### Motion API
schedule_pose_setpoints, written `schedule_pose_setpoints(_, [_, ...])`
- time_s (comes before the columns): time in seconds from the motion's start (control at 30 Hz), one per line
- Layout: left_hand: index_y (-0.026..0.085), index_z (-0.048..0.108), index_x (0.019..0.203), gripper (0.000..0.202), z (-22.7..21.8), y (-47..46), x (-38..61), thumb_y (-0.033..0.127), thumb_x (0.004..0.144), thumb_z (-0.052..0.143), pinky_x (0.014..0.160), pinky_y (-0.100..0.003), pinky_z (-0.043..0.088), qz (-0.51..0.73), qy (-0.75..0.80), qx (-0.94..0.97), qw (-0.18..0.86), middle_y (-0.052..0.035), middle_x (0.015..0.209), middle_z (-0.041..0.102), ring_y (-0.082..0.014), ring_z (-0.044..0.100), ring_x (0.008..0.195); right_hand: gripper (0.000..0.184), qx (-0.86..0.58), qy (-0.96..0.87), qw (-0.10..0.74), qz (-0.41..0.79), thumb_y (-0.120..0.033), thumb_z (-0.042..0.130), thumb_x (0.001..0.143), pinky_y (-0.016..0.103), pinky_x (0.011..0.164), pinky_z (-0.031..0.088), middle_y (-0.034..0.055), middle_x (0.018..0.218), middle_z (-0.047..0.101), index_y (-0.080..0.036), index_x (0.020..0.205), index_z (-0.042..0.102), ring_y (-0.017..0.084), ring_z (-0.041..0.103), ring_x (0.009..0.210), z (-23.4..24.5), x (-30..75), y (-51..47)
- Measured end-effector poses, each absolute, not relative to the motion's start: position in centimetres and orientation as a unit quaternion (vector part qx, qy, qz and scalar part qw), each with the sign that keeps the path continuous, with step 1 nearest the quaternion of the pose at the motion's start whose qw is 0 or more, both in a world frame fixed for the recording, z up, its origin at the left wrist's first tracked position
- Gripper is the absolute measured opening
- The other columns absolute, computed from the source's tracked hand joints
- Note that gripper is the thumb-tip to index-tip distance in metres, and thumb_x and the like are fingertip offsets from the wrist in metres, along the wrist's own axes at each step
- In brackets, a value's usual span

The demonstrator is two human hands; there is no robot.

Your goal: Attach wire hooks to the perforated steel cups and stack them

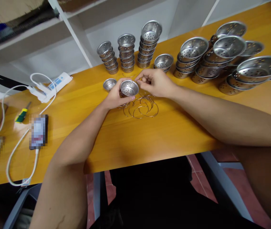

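A small perforated metal cup (129, 89) is in my left hand (115, 97), whose fingers and thumb wrap round its side, with the open mouth facing up. Close against the cup's right rim, my right hand (153, 81) is closed in a pinch; a thin wire shows at its fingertips, partly hidden. Several loose wire rings (141, 109) lie overlapping on the table just below both hands. Another small perforated cup (109, 84) stands to the left, behind my left hand.
Along the back stand narrow cup stacks (127, 52), a short stack (163, 61) and wider stacks (192, 55) at right. On the left lie a power strip (59, 85) with white cables, a screwdriver (22, 114) and a phone (38, 132). The table's front edge is near my forearms.
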State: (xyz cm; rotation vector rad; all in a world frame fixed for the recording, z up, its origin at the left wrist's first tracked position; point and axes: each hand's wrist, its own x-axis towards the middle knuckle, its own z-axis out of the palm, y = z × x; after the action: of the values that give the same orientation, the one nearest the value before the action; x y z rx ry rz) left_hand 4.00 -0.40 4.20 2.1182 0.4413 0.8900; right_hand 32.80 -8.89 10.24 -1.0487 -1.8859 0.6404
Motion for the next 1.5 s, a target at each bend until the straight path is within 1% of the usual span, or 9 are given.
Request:
schedule_pose_setpoints(0.17, [0.034, 0.06, 0.172, 0.124, 3.1, 0.3, 3.8, 0.1, 0.079, 0.109, 0.124, -0.063, 0.077, 0.369, 0.189, 0.816, 0.402, -0.0154, 0.161, 0.077, -0.0387, 0.087, 0.143, 0.039, -0.425, -0.757, 0.42, 0.264, -0.065, 0.092, 0.115, 0.04, 0.072, 0.039, -0.0003, 0.081, 0.057, -0.028, 0.115, 0.08, 0.022, 0.047, 0.075, 10.5, 32.6, -9.1])
schedule_pose_setpoints(0.3, [0.034, 0.059, 0.174, 0.124, 3.2, 0.7, 3.9, 0.099, 0.081, 0.11, 0.133, -0.066, 0.071, 0.354, 0.176, 0.821, 0.411, -0.0152, 0.162, 0.075, -0.0403, 0.083, 0.151, 0.043, -0.424, -0.754, 0.424, 0.267, -0.071, 0.09, 0.116, 0.04, 0.072, 0.04, 0.0001, 0.081, 0.058, -0.029, 0.117, 0.08, 0.022, 0.049, 0.075, 10.5, 32.6, -9.1])
schedule_pose_setpoints(0.43, [0.037, 0.061, 0.174, 0.127, 3.4, 1.0, 4.1, 0.099, 0.077, 0.112, 0.139, -0.066, 0.068, 0.376, 0.174, 0.808, 0.419, -0.0147, 0.166, 0.074, -0.0422, 0.079, 0.161, 0.038, -0.422, -0.748, 0.441, 0.26, -0.064, 0.092, 0.116, 0.041, 0.073, 0.044, 0.0, 0.081, 0.058, -0.028, 0.119, 0.08, 0.022, 0.051, 0.075, 10.3, 32.6, -8.9])
schedule_pose_setpoints(0.6, [0.039, 0.056, 0.178, 0.121, 3.1, 1.3, 3.7, 0.099, 0.086, 0.105, 0.13, -0.065, 0.076, 0.385, 0.184, 0.789, 0.442, -0.0155, 0.171, 0.074, -0.0397, 0.081, 0.158, 0.029, -0.428, -0.737, 0.454, 0.257, -0.053, 0.097, 0.116, 0.043, 0.072, 0.051, -0.0003, 0.079, 0.057, -0.028, 0.116, 0.082, 0.022, 0.051, 0.073, 10.0, 32.8, -8.6])
schedule_pose_setpoints(0.8, [0.034, 0.061, 0.177, 0.125, 3.3, 0.8, 3.8, 0.094, 0.08, 0.112, 0.141, -0.069, 0.07, 0.368, 0.164, 0.8, 0.444, -0.0177, 0.176, 0.074, -0.0452, 0.077, 0.167, 0.034, -0.435, -0.721, 0.47, 0.263, -0.057, 0.1, 0.115, 0.044, 0.073, 0.058, 0.0002, 0.08, 0.059, -0.029, 0.113, 0.081, 0.022, 0.054, 0.074, 9.9, 32.1, -9.0])
schedule_pose_setpoints(0.97, [0.038, 0.05, 0.186, 0.133, 2.8, 0.3, 4.2, 0.093, 0.082, 0.112, 0.137, -0.067, 0.071, 0.36, 0.187, 0.825, 0.394, -0.0159, 0.171, 0.072, -0.043, 0.08, 0.16, 0.037, -0.443, -0.715, 0.474, 0.262, -0.061, 0.096, 0.116, 0.044, 0.074, 0.058, 0.0028, 0.083, 0.062, -0.028, 0.115, 0.08, 0.025, 0.057, 0.079, 9.7, 31.0, -9.5])
schedule_pose_setpoints(1.07, [0.039, 0.049, 0.183, 0.131, 2.2, 0.9, 4.0, 0.096, 0.082, 0.111, 0.137, -0.064, 0.071, 0.369, 0.206, 0.829, 0.367, -0.0138, 0.165, 0.071, -0.042, 0.08, 0.157, 0.037, -0.441, -0.714, 0.471, 0.272, -0.06, 0.098, 0.114, 0.043, 0.074, 0.057, 0.0025, 0.084, 0.06, -0.029, 0.115, 0.078, 0.025, 0.057, 0.08, 9.7, 30.8, -9.7])
schedule_pose_setpoints(1.23, [0.037, 0.058, 0.174, 0.125, 2.0, 2.1, 3.8, 0.099, 0.08, 0.111, 0.143, -0.07, 0.065, 0.385, 0.193, 0.813, 0.391, -0.0146, 0.165, 0.072, -0.0448, 0.077, 0.164, 0.041, -0.441, -0.713, 0.479, 0.262, -0.065, 0.099, 0.113, 0.042, 0.073, 0.058, 0.0025, 0.082, 0.058, -0.028, 0.114, 0.079, 0.025, 0.058, 0.081, 9.9, 31.2, -9.5])
schedule_pose_setpoints(1.5, [0.04, 0.061, 0.178, 0.116, 2.5, 1.2, 3.9, 0.095, 0.086, 0.106, 0.125, -0.074, 0.078, 0.391, 0.21, 0.768, 0.462, -0.0154, 0.17, 0.075, -0.0436, 0.083, 0.151, 0.042, -0.441, -0.716, 0.477, 0.254, -0.068, 0.095, 0.117, 0.044, 0.073, 0.06, 0.0021, 0.082, 0.057, -0.029, 0.118, 0.079, 0.025, 0.057, 0.079, 9.8, 31.5, -9.4])
